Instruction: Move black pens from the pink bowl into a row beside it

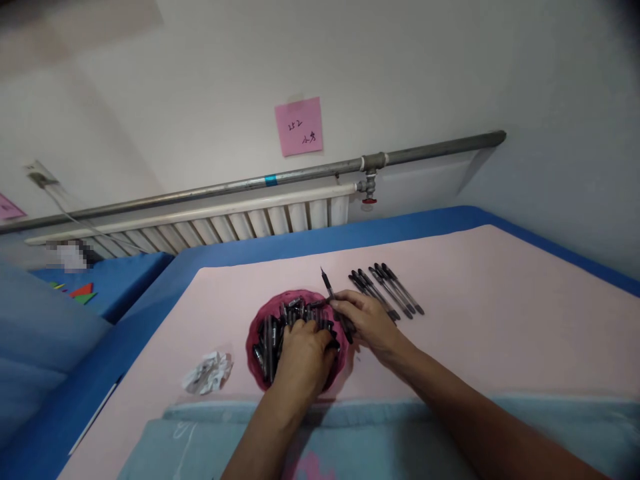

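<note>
A pink-red scalloped basket [251, 333] holds a heap of black pens and pen parts [270, 343]. My left hand [306, 350] reaches down into it, fingers curled among the pieces; whatever they grip is hidden. At the basket's right edge, my right hand [367, 320] is closed on an uncapped pen [327, 281], its thin tip pointing up and away from me. Just beyond that hand, several capped black pens with clear barrels [395, 287] lie side by side on the pink sheet, in two groups.
The pink sheet [500, 320] covers a blue table [320, 241]. Crumpled white paper [209, 373] lies left of the basket. A light-blue cloth [210, 440] runs along the near edge. Behind are a radiator [240, 223] and a metal pipe [310, 173] with a red valve.
</note>
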`<move>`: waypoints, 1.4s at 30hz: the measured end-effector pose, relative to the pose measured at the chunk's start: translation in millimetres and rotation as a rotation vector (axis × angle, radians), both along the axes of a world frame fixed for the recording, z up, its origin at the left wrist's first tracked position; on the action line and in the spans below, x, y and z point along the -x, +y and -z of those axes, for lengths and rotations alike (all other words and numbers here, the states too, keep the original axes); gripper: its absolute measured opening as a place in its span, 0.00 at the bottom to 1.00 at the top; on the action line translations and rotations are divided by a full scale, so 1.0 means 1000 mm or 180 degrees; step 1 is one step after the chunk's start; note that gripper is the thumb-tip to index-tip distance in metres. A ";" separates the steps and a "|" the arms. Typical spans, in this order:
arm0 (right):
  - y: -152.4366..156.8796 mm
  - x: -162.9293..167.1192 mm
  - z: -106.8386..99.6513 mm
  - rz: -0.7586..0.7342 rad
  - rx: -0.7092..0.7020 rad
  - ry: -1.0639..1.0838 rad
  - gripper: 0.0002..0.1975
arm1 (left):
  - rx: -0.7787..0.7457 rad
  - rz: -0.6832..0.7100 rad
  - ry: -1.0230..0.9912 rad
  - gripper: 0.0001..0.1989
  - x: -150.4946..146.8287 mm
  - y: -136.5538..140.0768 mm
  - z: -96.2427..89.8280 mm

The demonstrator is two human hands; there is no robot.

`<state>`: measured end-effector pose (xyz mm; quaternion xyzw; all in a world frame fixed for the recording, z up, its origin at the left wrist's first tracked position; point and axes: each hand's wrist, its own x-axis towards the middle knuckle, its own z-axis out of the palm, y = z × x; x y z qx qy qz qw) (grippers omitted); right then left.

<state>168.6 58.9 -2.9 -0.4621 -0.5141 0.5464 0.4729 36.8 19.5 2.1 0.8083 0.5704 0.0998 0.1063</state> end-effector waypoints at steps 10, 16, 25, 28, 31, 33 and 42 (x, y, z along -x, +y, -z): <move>0.004 -0.001 0.007 -0.0097 -0.0173 -0.0045 0.08 | 0.0119 -0.0049 0.0104 0.10 -0.009 0.003 0.001; -0.001 -0.005 -0.002 -0.0060 -0.0312 -0.0272 0.09 | 0.0286 -0.0626 -0.2330 0.04 0.022 0.005 -0.002; -0.031 0.010 -0.023 -0.1143 -0.0925 -0.1188 0.06 | 0.1210 -0.2087 -0.5735 0.08 0.062 0.014 -0.011; -0.035 0.013 -0.021 -0.1249 -0.0975 -0.1428 0.06 | 0.1462 -0.1856 -0.5931 0.06 0.059 0.013 -0.010; -0.035 0.014 -0.020 -0.1208 -0.0951 -0.1462 0.06 | 0.1591 -0.1675 -0.5916 0.07 0.057 0.011 -0.009; -0.034 0.014 -0.021 -0.1231 -0.0915 -0.1425 0.06 | 0.1600 -0.1672 -0.5939 0.08 0.057 0.010 -0.009; -0.034 0.015 -0.020 -0.1236 -0.0797 -0.1366 0.05 | 0.1474 -0.1628 -0.5817 0.10 0.054 0.007 -0.015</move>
